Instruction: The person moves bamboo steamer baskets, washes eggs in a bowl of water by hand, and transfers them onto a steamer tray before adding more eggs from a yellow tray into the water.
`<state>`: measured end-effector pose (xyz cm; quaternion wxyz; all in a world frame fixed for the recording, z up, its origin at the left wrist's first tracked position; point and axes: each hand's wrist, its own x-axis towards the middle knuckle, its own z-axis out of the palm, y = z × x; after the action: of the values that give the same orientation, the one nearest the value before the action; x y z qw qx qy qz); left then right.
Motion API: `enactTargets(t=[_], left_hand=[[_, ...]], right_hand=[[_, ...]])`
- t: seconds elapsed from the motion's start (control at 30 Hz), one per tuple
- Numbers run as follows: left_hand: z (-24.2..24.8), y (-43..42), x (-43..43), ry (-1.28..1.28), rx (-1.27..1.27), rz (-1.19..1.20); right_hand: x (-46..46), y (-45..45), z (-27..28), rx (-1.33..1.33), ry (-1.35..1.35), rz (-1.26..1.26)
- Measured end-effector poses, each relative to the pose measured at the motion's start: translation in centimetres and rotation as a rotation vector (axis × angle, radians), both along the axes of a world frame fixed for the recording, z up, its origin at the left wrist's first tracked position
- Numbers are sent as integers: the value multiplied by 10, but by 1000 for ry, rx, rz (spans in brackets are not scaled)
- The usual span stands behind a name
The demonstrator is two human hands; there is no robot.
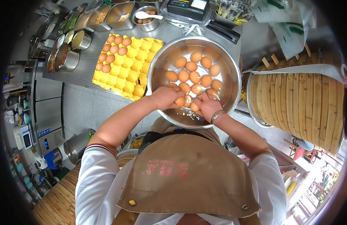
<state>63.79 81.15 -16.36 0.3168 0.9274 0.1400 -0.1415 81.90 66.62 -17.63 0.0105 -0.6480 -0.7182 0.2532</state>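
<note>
A wide stainless steel basin (236, 84) sits in front of me with water and several brown eggs (195, 77) in it. Inside its near half, my left hand (168, 98) has its fingers around a brown egg (179, 101). My right hand (209, 106), with a bracelet at the wrist, grips another brown egg (195, 107) close by. Between the two hands lies one more wet egg (187, 100). Left of the basin, a yellow egg tray (125, 70) carries several brown eggs (114, 49) along its left side.
A metal counter (86, 60) holds steel containers (120, 17), a pot with a white spoon (148, 16), scissors (184, 27) and a black-topped device (187, 9). Large bamboo lids (297, 107) stand at right. A steel cylinder (76, 146) is on the floor at left.
</note>
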Motion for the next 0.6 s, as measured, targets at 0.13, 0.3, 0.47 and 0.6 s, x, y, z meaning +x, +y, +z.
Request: enactTargets(t=[0.13, 0.3, 0.47, 0.6], left_hand=[[-14, 5, -11, -88, -52, 7], [-28, -1, -11, -77, 44, -9], [-21, -1, -20, -146, 13, -20], [1, 31, -59, -520, -117, 289]], right_hand=[[1, 9, -3, 1, -46, -18], [10, 26, 0, -6, -120, -44], [-6, 78, 41, 93, 16, -84], [-42, 147, 64, 221, 323, -96]])
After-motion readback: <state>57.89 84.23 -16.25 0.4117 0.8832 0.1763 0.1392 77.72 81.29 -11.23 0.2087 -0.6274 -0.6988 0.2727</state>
